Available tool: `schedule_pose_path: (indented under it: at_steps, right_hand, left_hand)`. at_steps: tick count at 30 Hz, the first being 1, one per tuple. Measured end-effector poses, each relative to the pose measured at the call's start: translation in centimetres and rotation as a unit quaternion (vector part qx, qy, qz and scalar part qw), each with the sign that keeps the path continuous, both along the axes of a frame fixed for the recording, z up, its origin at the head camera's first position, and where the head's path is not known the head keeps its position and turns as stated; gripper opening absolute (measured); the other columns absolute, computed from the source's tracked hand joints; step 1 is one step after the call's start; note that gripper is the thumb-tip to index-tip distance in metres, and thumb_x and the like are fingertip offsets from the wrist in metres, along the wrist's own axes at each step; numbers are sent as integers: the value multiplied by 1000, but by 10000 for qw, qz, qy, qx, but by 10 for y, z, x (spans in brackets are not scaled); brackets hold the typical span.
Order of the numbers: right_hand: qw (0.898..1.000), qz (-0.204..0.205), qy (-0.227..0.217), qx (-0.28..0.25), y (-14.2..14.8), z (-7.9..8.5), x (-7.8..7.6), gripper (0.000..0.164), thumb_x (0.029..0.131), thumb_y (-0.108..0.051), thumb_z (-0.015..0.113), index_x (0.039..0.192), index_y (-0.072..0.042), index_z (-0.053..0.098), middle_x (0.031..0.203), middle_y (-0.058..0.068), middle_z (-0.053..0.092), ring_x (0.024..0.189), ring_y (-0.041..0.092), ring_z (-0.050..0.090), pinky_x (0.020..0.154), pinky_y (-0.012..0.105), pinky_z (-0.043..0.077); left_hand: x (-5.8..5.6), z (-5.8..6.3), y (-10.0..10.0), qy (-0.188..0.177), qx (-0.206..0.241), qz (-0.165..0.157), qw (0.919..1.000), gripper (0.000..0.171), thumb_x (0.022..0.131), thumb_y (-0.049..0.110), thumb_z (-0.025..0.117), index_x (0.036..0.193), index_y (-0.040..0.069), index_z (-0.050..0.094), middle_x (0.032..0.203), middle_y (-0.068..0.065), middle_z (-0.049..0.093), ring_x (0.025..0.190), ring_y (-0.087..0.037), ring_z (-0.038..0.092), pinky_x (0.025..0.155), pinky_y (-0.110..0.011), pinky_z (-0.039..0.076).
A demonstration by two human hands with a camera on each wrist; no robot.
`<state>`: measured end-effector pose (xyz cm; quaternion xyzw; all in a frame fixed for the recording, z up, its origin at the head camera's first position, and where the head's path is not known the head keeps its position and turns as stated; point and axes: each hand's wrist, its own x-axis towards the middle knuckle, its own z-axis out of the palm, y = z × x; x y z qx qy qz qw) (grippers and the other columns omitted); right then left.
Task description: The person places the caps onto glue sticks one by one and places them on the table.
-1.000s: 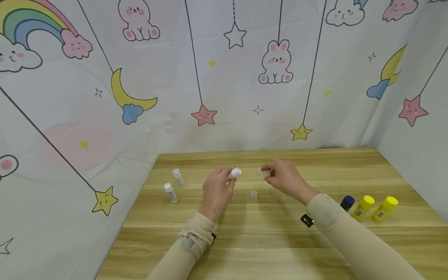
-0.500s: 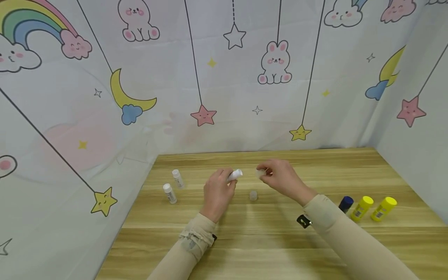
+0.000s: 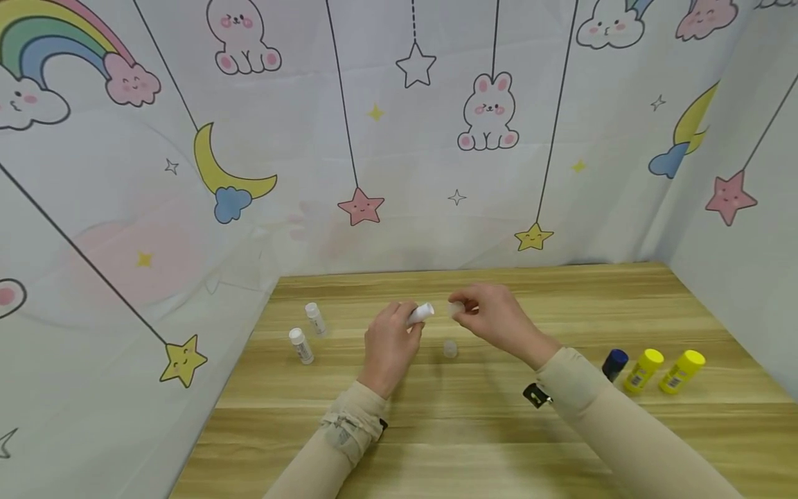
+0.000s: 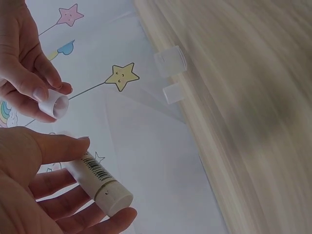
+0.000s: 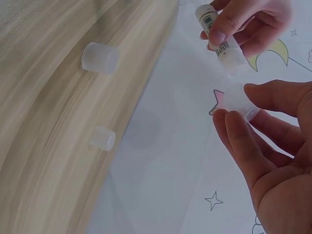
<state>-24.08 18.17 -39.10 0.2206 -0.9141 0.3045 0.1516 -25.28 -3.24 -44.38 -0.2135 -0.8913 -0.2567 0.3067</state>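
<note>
In the head view my left hand (image 3: 389, 343) grips a white glue stick (image 3: 421, 313), its bare end tilted up to the right. A barcode shows on the tube (image 4: 95, 175) in the left wrist view, with thumb and fingers around it. Just to its right, my right hand (image 3: 495, 315) pinches a translucent cap (image 3: 456, 309) between thumb and fingertips. The cap (image 5: 239, 100) is held close to the tube's end in the right wrist view, its open rim visible in the left wrist view. On the table below sit a larger clear cap (image 5: 100, 58) and a smaller one (image 5: 103, 138).
Two white glue sticks (image 3: 301, 346) stand on the wooden table (image 3: 399, 457) at the left. A dark blue-capped stick (image 3: 614, 365) and two yellow glue sticks (image 3: 682, 372) stand at the right. A printed cloth (image 3: 424, 229) hangs behind and beside the table.
My right hand has moved left with the cap, narrowing the gap to the glue stick. My left hand has shifted slightly right with the stick.
</note>
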Motion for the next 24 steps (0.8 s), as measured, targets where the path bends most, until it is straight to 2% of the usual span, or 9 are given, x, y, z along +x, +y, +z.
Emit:
schedule_pose_path:
  at_steps: [24]
  right_hand:
    - [9996,75,-66,-266,-12,2,0,20,90,-15,78,110,-11,77,101,1,74,81,7,68,73,29,58]
  left_hand:
    - [4,0,3,170,-20,-170,9997,23,84,12,83,105,10,75,94,-5,71,79,-20,69,63,-37,57]
